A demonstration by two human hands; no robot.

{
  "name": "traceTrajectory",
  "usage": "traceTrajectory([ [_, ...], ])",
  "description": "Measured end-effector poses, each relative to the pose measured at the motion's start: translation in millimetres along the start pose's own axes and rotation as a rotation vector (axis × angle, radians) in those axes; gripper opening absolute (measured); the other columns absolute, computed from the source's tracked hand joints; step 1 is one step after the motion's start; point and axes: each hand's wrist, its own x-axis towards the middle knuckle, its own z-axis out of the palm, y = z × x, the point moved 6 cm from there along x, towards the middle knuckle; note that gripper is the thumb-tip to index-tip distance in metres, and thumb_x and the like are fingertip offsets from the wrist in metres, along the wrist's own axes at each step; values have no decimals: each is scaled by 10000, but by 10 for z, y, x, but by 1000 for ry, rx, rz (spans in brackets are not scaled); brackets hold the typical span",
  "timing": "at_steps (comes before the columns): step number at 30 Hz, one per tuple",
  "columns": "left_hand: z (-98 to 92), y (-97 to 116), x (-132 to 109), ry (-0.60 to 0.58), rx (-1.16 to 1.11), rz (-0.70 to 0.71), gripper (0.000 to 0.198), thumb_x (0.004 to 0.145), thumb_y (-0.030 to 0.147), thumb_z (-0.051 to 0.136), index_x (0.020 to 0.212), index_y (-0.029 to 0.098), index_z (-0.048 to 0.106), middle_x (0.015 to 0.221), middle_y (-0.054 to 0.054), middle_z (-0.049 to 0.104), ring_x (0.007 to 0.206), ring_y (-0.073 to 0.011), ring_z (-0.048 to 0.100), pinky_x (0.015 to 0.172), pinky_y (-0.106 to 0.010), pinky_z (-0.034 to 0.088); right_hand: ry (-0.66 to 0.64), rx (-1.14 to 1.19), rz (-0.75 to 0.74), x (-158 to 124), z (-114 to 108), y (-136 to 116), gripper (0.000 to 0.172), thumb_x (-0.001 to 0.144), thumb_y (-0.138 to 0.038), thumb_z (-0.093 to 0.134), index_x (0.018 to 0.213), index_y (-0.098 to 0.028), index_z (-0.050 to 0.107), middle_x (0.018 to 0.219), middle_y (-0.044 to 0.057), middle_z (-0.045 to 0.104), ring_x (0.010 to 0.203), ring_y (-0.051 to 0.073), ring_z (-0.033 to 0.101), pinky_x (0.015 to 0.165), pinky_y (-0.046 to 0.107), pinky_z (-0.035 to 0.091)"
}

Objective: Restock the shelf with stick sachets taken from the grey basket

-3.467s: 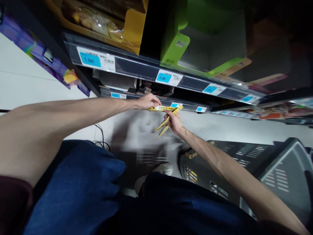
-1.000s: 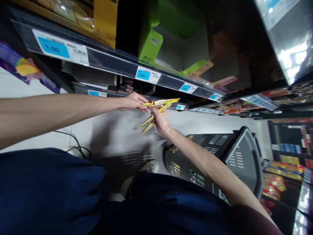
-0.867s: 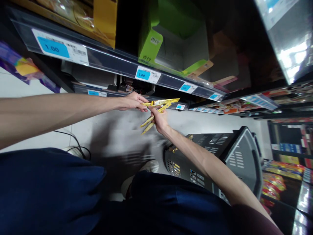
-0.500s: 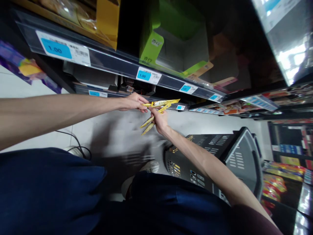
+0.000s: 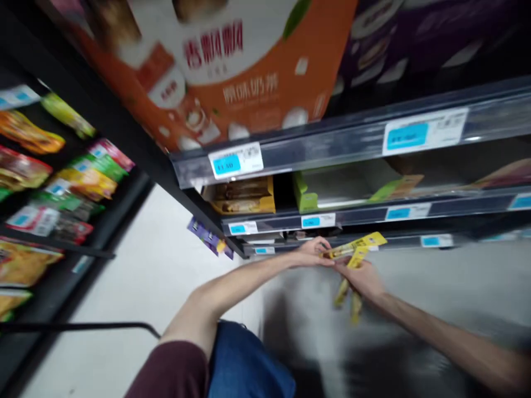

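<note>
1. Right of centre in the frame, the person's two hands meet above the pale floor [image 5: 178,260].
2. The left hand [image 5: 313,253] has its fingers drawn in on the left end of a slim yellow packet [image 5: 350,247], which slants up to the right in front of the lowest shelf edge [image 5: 406,241].
3. The right hand [image 5: 365,277] is curled narrowly around more yellow packets [image 5: 355,309]; one end stands above the fingers and two blurred ends hang below. Whether it also grips the slim one cannot be told.
4. Just above the hands, a yellow box [image 5: 266,204] with wrapped goods and a cut-away green box [image 5: 307,202] sit on a shelf lined with blue-and-white price tags [image 5: 318,220].
5. A large orange carton [image 5: 265,105] fills the top centre of the frame, on the shelf above.
6. Colourful snack bags [image 5: 89,182] hang or lie at the left edge.
7. At bottom centre, a maroon sleeve [image 5: 172,370] borders blue clothing [image 5: 249,365].
</note>
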Motion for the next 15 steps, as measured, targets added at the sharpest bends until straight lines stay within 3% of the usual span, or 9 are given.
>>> traceTrajectory([
  [4, -154, 164, -123, -146, 462, 69, 452, 579, 113, 759, 925, 239, 497, 829, 31, 521, 734, -150, 503, 666, -285, 384, -154, -50, -53, -2, 186, 48, 252, 625, -413, 689, 547, -187, 608, 500, 43, 584, 488, 170, 537, 502, 287, 437],
  [7, -266, 300, -351, -279, 730, -1, 307, 695, 286, 725, 899, 245, 498, 780, 26, 506, 728, -176, 493, 665, -302, 362, -231, -44, -62, 7, 303, 159, 212, 612, -379, 694, 567, -187, 616, 480, 35, 588, 481, 167, 550, 511, 275, 437],
  [11, -394, 601, -810, -505, 830, -122, 274, 812, 464, 599, 767, 219, 484, 705, 25, 457, 661, -158, 460, 627, -288, 339, -304, -23, -44, 31, 394, 300, 158, 594, -311, 702, 578, -172, 629, 468, 34, 588, 459, 152, 539, 488, 257, 402],
  [13, -463, 848, -1040, -531, 833, -127, 250, 835, 431, 576, 766, 210, 482, 717, 25, 451, 676, -144, 458, 632, -274, 342, -315, -18, -27, 40, 406, 338, 154, 592, -301, 708, 571, -174, 625, 448, 30, 571, 440, 145, 516, 474, 256, 381],
  [15, -544, 1127, -1265, -477, 828, -114, 205, 835, 397, 588, 818, 205, 519, 772, 15, 497, 730, -142, 487, 660, -263, 364, -334, -12, -9, 43, 423, 346, 160, 589, -301, 720, 562, -180, 619, 434, 27, 558, 430, 144, 500, 461, 257, 365],
])
